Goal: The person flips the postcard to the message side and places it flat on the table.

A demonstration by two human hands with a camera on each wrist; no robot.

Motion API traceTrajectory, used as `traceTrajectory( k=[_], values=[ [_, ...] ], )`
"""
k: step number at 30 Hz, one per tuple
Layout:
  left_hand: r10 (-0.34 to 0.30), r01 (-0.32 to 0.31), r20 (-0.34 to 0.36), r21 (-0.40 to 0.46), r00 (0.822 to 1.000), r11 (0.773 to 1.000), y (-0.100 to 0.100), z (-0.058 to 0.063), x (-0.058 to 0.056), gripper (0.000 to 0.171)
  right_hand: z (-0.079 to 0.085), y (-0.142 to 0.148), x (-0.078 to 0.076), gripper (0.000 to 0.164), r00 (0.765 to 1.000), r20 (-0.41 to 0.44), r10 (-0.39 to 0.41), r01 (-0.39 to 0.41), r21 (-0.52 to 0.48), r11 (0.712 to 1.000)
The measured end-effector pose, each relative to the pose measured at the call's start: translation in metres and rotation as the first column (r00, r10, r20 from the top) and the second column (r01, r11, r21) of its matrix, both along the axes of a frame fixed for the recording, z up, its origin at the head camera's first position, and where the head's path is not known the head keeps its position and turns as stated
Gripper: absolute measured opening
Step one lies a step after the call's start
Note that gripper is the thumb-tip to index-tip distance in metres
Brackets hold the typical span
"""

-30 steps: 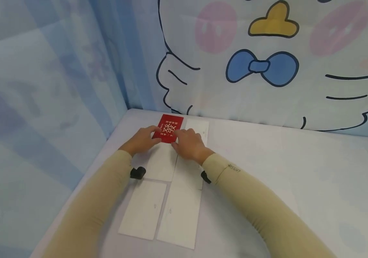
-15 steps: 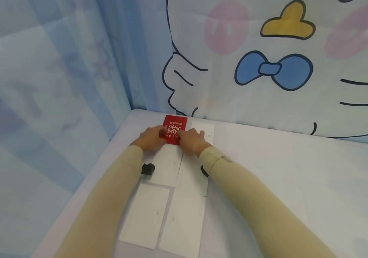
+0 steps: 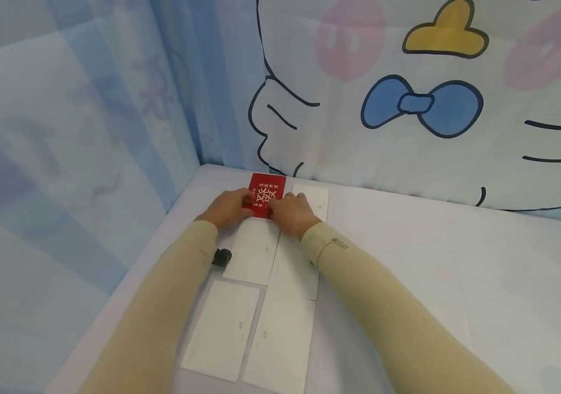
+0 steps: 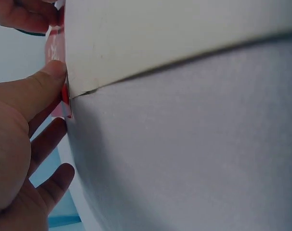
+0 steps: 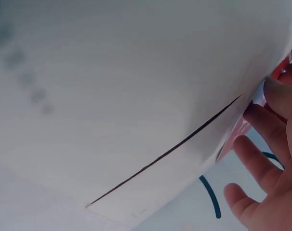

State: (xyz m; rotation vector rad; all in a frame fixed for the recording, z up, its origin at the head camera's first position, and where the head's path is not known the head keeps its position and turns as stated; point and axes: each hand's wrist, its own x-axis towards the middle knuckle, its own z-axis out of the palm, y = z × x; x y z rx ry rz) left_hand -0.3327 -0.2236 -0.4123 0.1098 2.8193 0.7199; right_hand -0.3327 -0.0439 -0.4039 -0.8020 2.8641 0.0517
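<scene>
A red card with a pale printed character [image 3: 267, 191] lies at the far left of the white table in the head view. My left hand [image 3: 228, 208] pinches its left side near the front corner. On the opposite side, my right hand [image 3: 294, 213] holds the card with thumb and fingertips. The left wrist view shows the thumb [image 4: 53, 70] against the red edge, the other fingers spread below. Fingers of the right hand hide part of the red card [image 5: 240, 127] in the right wrist view. A white rectangular piece [image 3: 253, 251] lies directly in front of the card.
More white pieces line up in two columns: one at front left [image 3: 221, 331], another at front right [image 3: 280, 345], and one at the far end of the right column [image 3: 316, 200]. A printed curtain [image 3: 349, 131] hangs behind the table [image 3: 433, 273] and along its left side.
The head view has shifted slightly. Both hands stay at the red card, and the right hand's fingers have closed in on its side. The white pieces lie as before.
</scene>
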Motion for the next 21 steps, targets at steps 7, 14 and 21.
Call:
traceTrajectory(
  k=[7, 14, 21],
  values=[
    [0.000, 0.001, 0.019, -0.007, 1.000, 1.000, -0.0015, 0.0010, -0.0029, 0.044, 0.0014, 0.0052, -0.0035, 0.034, 0.999, 0.033, 0.031, -0.030, -0.023, 0.999],
    [-0.018, 0.019, 0.013, -0.018, 1.000, 1.000, -0.0013, -0.0015, -0.0037, 0.053, 0.0047, 0.0087, -0.0034, 0.037, 0.998, 0.066, 0.013, -0.008, -0.074, 0.997],
    [-0.029, 0.029, 0.008, -0.044, 1.000, 0.999, 0.0034, 0.0016, 0.0052, 0.052, 0.0041, 0.0085, -0.0013, 0.035, 0.999, 0.044, 0.017, -0.015, -0.065, 0.998]
  ],
)
